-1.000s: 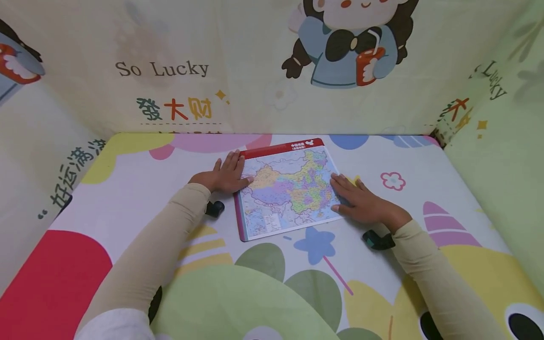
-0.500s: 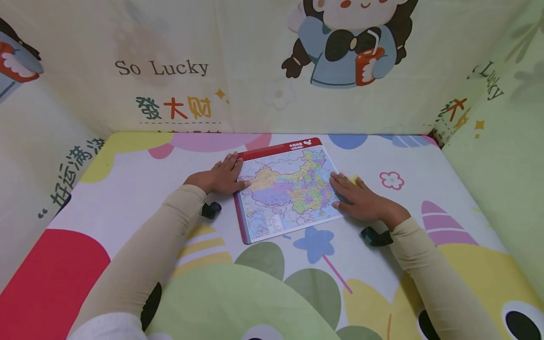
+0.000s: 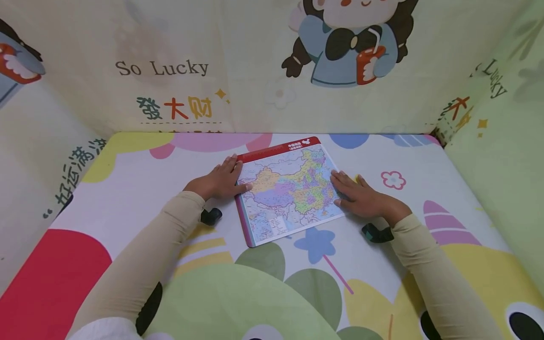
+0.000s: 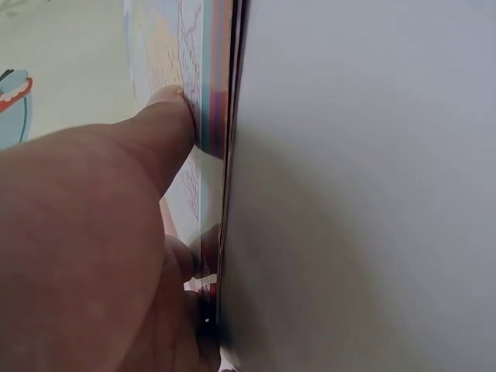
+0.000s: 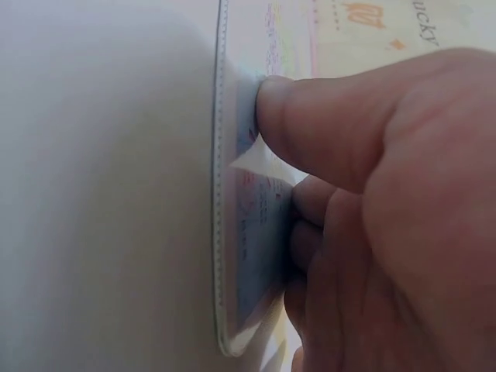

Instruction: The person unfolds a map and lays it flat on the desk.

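Observation:
A flat, rectangular map of China (image 3: 289, 189) with a red band along its far edge lies slightly turned on the table. My left hand (image 3: 218, 182) rests at its left edge, fingers extended and thumb on the printed face. In the left wrist view, that thumb (image 4: 167, 116) lies on the map (image 4: 213, 62), whose edge shows thin layers. On the opposite side my right hand (image 3: 363, 198) touches the right edge with extended fingers. The right wrist view shows the right thumb (image 5: 310, 124) on the map's clear, stitch-patterned border (image 5: 221, 232).
A cartoon-printed cloth (image 3: 170, 189) covers the table. Behind it hangs a pale printed curtain (image 3: 250, 71), with similar panels at left and right. Dark wrist devices show below the left hand (image 3: 211, 216) and right hand (image 3: 376, 233).
The map has turned slightly counterclockwise, its near left corner coming closer to me and its far right corner shifting left. My left hand has moved a little toward me; the right has barely moved.

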Available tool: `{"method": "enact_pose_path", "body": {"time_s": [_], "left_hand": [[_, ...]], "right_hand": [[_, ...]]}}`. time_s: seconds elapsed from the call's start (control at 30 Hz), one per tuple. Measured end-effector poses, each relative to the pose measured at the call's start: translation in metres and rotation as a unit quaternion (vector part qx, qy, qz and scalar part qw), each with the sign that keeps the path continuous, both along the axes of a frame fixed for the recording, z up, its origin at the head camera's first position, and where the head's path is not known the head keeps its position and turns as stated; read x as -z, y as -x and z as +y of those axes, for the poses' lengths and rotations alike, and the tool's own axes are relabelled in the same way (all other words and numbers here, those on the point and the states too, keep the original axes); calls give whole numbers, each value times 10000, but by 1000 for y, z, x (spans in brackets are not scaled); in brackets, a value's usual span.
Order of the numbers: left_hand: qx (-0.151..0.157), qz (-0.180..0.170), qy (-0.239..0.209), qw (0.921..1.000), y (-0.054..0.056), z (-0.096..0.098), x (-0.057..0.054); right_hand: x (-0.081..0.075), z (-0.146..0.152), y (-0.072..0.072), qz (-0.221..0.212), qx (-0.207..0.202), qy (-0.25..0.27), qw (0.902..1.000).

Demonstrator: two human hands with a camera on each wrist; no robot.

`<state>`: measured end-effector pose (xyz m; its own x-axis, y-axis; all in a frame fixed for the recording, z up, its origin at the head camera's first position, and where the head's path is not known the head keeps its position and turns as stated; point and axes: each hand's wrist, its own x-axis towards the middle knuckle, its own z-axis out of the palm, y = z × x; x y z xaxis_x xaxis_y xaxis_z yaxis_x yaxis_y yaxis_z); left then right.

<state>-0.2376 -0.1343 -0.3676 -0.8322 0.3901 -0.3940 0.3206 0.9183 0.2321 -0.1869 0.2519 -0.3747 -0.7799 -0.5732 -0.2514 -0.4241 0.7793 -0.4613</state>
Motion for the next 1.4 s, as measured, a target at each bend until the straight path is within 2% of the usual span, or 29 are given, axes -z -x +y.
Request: {"method": "enact_pose_path", "body": {"time_s": [0.2, 0.47, 0.7, 0.97, 1.4], "left_hand": [[-16, 98, -68, 9999, -4, -2, 4], [138, 128, -153, 9997, -11, -8, 4], [180, 319, -259, 9990, -23, -10, 5], [61, 381, -147, 9991, -37, -4, 8], [-72, 452, -97, 9989, -45, -2, 10]], "right_hand": [[-1, 1, 3, -12, -94, 43, 9999], [-1, 1, 7, 74, -105, -23, 9999], [-1, -3, 12, 284, -81, -84, 9995], [-2, -4, 13, 180, 117, -53, 9998], [8, 2, 24, 65, 72, -3, 10000]]}}
